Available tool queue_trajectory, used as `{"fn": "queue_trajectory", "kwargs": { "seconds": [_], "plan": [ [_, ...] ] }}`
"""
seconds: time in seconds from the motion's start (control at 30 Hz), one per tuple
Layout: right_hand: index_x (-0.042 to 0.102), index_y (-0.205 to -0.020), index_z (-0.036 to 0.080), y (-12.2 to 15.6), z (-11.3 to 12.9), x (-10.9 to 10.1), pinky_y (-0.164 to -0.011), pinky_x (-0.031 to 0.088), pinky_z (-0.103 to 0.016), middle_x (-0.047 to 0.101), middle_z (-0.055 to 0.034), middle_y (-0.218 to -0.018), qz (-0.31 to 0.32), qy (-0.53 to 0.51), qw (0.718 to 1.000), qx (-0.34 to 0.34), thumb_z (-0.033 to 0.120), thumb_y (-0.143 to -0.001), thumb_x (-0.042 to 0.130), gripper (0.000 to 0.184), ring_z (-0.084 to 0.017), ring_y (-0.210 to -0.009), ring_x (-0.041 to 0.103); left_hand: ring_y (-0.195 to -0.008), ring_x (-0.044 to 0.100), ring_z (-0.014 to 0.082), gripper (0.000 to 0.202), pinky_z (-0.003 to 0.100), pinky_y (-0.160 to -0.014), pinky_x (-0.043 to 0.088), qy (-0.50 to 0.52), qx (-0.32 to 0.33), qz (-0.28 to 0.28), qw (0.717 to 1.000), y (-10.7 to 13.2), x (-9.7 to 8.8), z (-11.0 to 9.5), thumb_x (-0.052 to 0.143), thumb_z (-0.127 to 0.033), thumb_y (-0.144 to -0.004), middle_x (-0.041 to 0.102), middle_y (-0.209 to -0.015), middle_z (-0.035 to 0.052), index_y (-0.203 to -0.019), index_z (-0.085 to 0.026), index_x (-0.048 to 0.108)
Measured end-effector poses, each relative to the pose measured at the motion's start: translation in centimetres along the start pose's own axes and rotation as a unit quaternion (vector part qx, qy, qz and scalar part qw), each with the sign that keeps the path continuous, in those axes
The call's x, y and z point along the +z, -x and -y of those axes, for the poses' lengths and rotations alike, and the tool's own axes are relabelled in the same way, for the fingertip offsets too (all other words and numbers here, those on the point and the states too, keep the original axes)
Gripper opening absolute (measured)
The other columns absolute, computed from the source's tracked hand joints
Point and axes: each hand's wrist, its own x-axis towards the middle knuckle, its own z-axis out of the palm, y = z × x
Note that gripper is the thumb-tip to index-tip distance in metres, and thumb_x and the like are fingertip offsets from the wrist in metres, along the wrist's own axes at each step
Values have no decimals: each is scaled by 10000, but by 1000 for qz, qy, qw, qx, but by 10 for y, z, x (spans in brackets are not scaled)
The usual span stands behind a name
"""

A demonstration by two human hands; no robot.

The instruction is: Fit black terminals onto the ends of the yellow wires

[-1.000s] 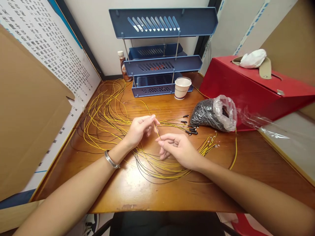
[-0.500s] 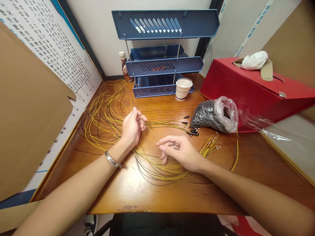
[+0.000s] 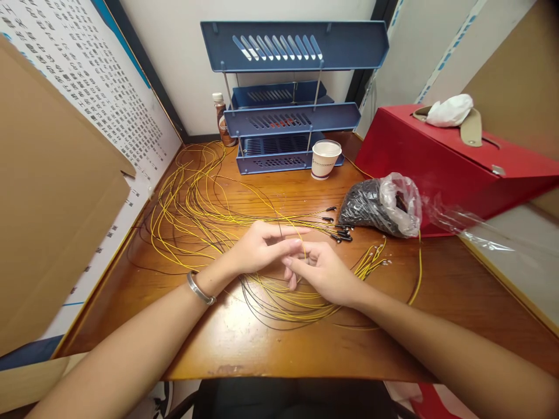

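Note:
My left hand and my right hand meet over the middle of a wooden desk. Both pinch the same thin yellow wire, which loops up and away behind my left fingers. Under and around the hands lies a tangle of yellow and dark wires. A silver bracelet sits on my left wrist. Several wire ends with black connectors lie just right of my hands.
A clear plastic bag of small black parts rests beside a red box at the right. A blue stacked tray rack, a paper cup and a small bottle stand at the back. Cardboard leans at the left.
My left hand had pulled the wire out to the left, then came back right to touch my right hand. The right hand stayed nearly still.

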Motion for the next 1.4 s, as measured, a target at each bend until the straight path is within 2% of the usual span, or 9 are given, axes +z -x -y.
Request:
{"fn": "queue_trajectory", "kwargs": {
  "seconds": [0.13, 0.23, 0.37, 0.6, 0.9, 1.13, 1.23, 1.33, 1.4],
  "plan": [
    [620, -768, 143, 0, 0, 1, -589, 543, -271, 647, -19, -661, 2, -3, 1000, 7, 458, -905, 644, 344, -119, -553, 646, -555, 595, 117, 398, 213, -543, 437, 120, -66, 13, 991, -1, 1, -1, 625, -404, -912, 694, -672, 25, -1195, -141, 716],
    [643, -876, 137, 0, -1, 1, -570, 542, -260, 650, -7, -694, 1, -23, 1000, 12, 425, -897, 660, 289, -110, -549, 641, -467, 492, 87, 422, 196, -474, 356, 180, -93, 24, 979, -3, 1, -1, 659, -444, -895, 603, -583, -18, -1184, -138, 680],
    [649, -991, 133, -1, -1, 2, -565, 538, -246, 640, 11, -691, 4, -30, 999, 18, 361, -905, 649, 243, -99, -538, 635, -410, 342, 57, 351, 179, -428, 239, 245, -108, 17, 963, -4, 1, 3, 671, -482, -893, 460, -493, -76, -1043, -167, 632],
    [636, -954, 143, 0, 2, 1, -580, 540, -258, 651, 5, -688, 5, -19, 1000, 24, 373, -900, 664, 238, -107, -551, 639, -413, 403, 68, 381, 173, -411, 263, 279, -122, -12, 952, -7, 2, 9, 639, -537, -890, 516, -510, -45, -824, -179, 527],
    [613, -805, 162, 2, 3, 1, -719, 570, -312, 724, -51, -707, 22, -44, 998, 32, 547, -867, 673, 394, -146, -677, 695, -381, 356, 45, 305, 164, -396, 255, 264, -71, -219, 937, -14, -2, 11, 633, -437, -901, 526, -538, -47, -801, -171, 523],
    [688, -903, 135, 4, 2, -1, -710, 567, -290, 747, -70, -753, 48, -32, 998, 18, 506, -887, 662, 372, -137, -692, 693, -360, 306, 42, 242, 161, -367, 225, 284, -53, -353, 890, -19, -9, 15, 538, -381, -981, 523, -564, -64, -837, -194, 488],
    [697, -902, 135, 4, 1, -1, -699, 572, -276, 749, -69, -757, 43, -44, 998, 23, 485, -898, 649, 353, -128, -685, 695, -351, 312, 51, 410, 187, -363, 222, 262, -64, -310, 912, -17, -9, 15, 486, -549, -976, 538, -548, -38, -829, -178, 581],
    [687, -881, 137, 3, 0, -1, -667, 569, -254, 748, -63, -755, 32, -56, 997, 31, 478, -897, 649, 343, -118, -666, 691, -376, 351, 68, 601, 209, -383, 233, 184, -54, -209, 959, -12, -5, 12, 434, -674, -947, 540, -503, -6, -818, -143, 683],
    [685, -895, 135, 2, -1, -1, -656, 571, -251, 748, -61, -756, 27, -61, 997, 35, 479, -899, 643, 346, -118, -663, 692, -410, 388, 74, 556, 206, -431, 297, 117, -37, -129, 984, -6, -1, 8, 508, -633, -939, 533, -481, -16, -882, -125, 729]
  ]
}}
